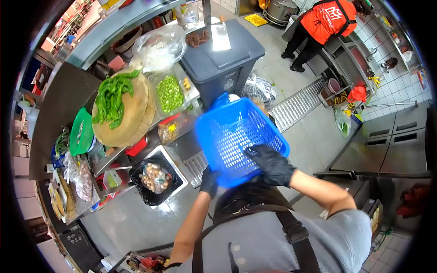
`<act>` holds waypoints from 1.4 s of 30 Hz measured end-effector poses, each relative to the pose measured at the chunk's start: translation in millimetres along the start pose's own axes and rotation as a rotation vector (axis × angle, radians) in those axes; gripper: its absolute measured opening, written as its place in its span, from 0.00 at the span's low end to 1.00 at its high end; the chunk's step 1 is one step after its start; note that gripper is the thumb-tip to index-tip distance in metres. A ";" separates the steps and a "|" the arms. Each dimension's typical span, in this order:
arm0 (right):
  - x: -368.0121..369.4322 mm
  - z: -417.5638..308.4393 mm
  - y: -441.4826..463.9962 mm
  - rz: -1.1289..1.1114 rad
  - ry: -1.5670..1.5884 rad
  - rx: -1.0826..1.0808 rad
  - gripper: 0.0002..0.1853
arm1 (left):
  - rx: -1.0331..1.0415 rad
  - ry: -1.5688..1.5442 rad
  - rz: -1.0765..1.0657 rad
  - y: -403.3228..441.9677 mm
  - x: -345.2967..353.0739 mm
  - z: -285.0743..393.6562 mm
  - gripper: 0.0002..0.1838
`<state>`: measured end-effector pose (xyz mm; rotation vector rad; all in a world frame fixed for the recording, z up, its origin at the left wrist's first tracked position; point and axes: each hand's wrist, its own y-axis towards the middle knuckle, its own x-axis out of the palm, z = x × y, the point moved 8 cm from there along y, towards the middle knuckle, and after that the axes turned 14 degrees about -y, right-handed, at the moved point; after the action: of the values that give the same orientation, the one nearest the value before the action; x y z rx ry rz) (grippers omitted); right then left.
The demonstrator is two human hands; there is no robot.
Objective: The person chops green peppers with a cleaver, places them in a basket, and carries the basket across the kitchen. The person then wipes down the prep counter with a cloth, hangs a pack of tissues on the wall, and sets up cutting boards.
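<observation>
A blue perforated plastic basket (236, 136) is held in front of my body, tilted, with nothing visible in it. My left hand (210, 182), in a black glove, grips its near left edge. My right hand (271, 164), also black-gloved, lies at its near right side, fingers reaching over the rim to the inside. Left of the basket, long green peppers (114, 98) lie on a round wooden chopping board (141, 109). Beside the board is a clear container of chopped green pieces (170, 94).
A grey lidded bin (218, 54) stands beyond the basket. A white box with a black bag of mushrooms (154, 177) is at the lower left. A person in an orange vest (327, 20) bends near the sink. A metal floor grate (298, 104) crosses the floor.
</observation>
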<state>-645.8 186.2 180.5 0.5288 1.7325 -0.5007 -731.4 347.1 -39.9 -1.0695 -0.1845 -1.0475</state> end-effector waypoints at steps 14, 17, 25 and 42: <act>-67.9 318.9 -135.9 0.843 0.564 0.840 0.22 | 0.439 0.055 0.076 244.8 267.6 170.8 0.23; -34.5 331.8 -127.7 0.739 0.608 0.850 0.23 | 0.561 0.235 0.105 322.4 260.8 210.6 0.22; 113.9 357.0 -229.3 0.502 0.572 1.267 0.21 | 0.600 0.017 0.254 388.6 271.1 249.3 0.22; 250.7 315.4 -427.9 -0.166 0.232 1.742 0.19 | 1.198 0.955 0.148 354.1 284.2 302.3 0.25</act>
<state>-703.2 -322.3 -108.6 1.6507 1.1317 -2.1267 -202.9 438.3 59.2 0.5173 0.0619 -0.9611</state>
